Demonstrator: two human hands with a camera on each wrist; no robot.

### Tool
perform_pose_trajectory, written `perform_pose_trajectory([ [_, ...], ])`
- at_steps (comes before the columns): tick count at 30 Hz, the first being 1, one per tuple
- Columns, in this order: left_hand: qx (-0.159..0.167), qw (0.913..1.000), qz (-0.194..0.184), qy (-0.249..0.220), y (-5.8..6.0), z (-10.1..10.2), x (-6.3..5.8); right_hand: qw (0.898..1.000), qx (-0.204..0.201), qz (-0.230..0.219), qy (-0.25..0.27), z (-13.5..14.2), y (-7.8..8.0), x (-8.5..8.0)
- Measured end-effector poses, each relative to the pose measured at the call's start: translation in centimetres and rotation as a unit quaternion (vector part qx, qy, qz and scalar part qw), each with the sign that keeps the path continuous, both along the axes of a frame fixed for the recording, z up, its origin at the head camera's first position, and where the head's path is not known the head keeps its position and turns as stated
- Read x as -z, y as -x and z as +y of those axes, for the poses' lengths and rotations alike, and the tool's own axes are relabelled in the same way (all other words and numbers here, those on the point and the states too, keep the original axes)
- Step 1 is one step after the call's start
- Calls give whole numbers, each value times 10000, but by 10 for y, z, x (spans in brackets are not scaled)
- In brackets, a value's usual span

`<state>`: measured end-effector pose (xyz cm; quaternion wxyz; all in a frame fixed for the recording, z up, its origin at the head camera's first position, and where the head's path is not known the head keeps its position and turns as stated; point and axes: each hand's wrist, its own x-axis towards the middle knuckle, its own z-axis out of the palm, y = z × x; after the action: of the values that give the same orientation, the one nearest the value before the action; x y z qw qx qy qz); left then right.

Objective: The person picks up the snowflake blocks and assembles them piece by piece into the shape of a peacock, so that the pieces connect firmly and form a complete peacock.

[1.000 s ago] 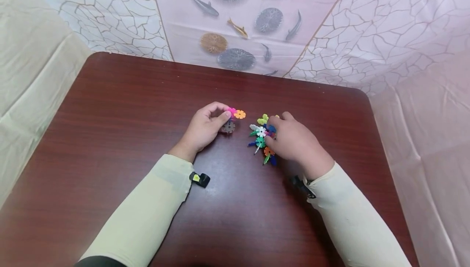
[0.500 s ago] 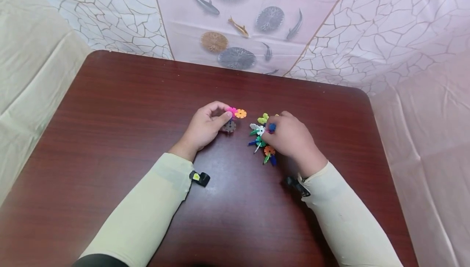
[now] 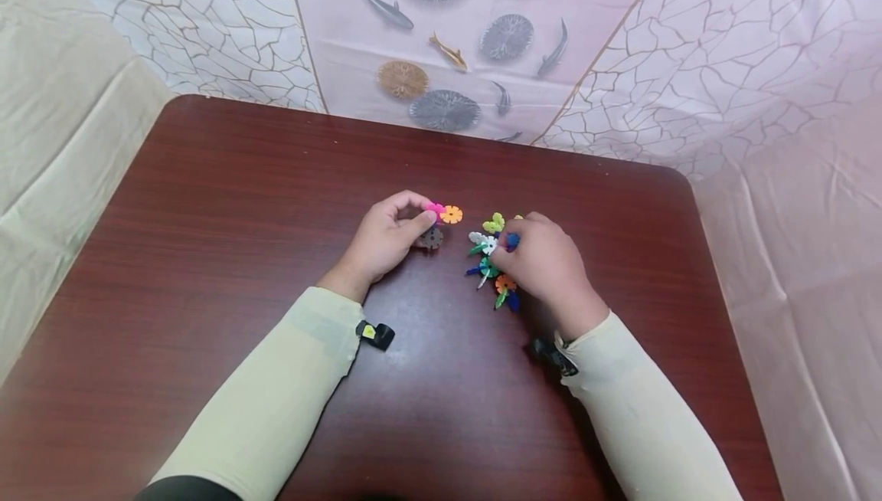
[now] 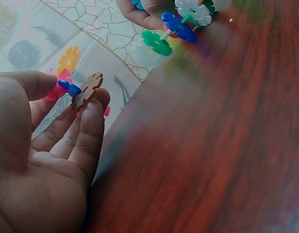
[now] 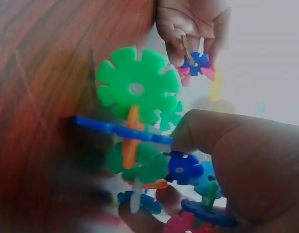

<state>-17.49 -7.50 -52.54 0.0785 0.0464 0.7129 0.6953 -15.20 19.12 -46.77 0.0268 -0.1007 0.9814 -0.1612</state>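
Observation:
Near the middle of the table, my left hand (image 3: 381, 240) pinches a small joined set of notched flower-shaped discs. It has a pink one, an orange disc (image 3: 451, 214), a blue disc (image 4: 70, 88) and a brown disc (image 4: 87, 91). To its right, my right hand (image 3: 551, 265) grips a bigger cluster of interlocked discs in several colours. A white disc (image 3: 489, 245), an orange disc (image 3: 505, 284) and a large green disc (image 5: 137, 82) belong to this cluster; its right part is hidden behind my fingers. The two sets are a short gap apart.
The dark reddish-brown table (image 3: 241, 179) has rounded far corners. A patterned cloth (image 3: 468, 41) hangs behind it, with plain cloth at both sides. Black camera straps sit at my left wrist (image 3: 375, 335) and right wrist.
My right hand has shifted slightly left, its thumb and fingers drawing closer together on the bigger cluster. My left hand and its discs have stayed nearly still.

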Motion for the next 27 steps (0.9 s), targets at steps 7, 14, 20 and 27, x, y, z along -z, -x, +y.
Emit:
perform_pose_trajectory([
  [7,-24,10000,30,56,-1,1,-2,9951,284,182,933,10,1,9],
  [14,-8,10000,3,-34,-2,-1,-3,9710,706,-266,2268,12,7,11],
  [20,84,9993,-6,-377,-3,1,-4,8886,891,-673,4448,8,14,25],
  [27,371,9984,-32,-433,-8,5,-2,7977,741,-758,5937,2,11,47],
])
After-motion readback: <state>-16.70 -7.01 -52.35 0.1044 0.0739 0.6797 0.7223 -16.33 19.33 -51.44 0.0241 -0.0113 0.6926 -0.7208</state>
